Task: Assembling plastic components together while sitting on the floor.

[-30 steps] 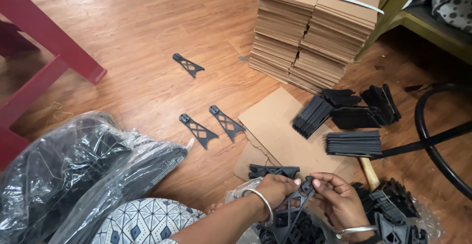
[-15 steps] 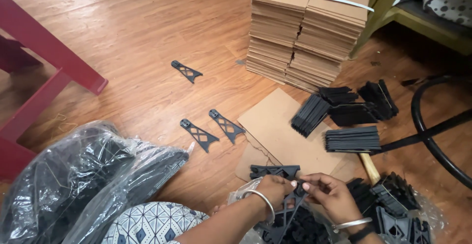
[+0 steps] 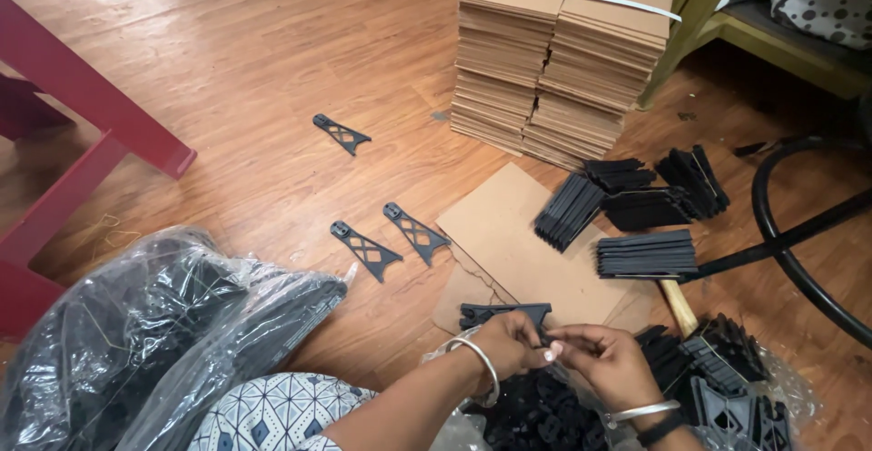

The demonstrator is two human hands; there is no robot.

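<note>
**Both hands meet on a small black part above the open bag**

A small black plastic part (image 3: 545, 342) is pinched between the two hands, just in front of the flat cardboard sheet (image 3: 527, 233) lying on the floor. It is mostly hidden by the fingers, so its long axis cannot be told. The left hand (image 3: 509, 342) closes its grip on the part from the left; the right hand (image 3: 604, 356) meets it from the right, fingertips together on the same piece. Neither hand is nearer: both touch it.

Directly below the hands, on the near side of the sheet, a clear bag (image 3: 536, 410) holds a heap of like black parts. One bracket (image 3: 504, 313) lies on the sheet's near edge, just beyond the left hand, its long axis running left to right. Left of the sheet two more brackets (image 3: 391, 240) lie side by side on the floor (image 3: 227, 79). On the sheet's right side are stacked black pieces (image 3: 645, 253); beyond it, bundled cardboard stacks (image 3: 563, 60).
</note>
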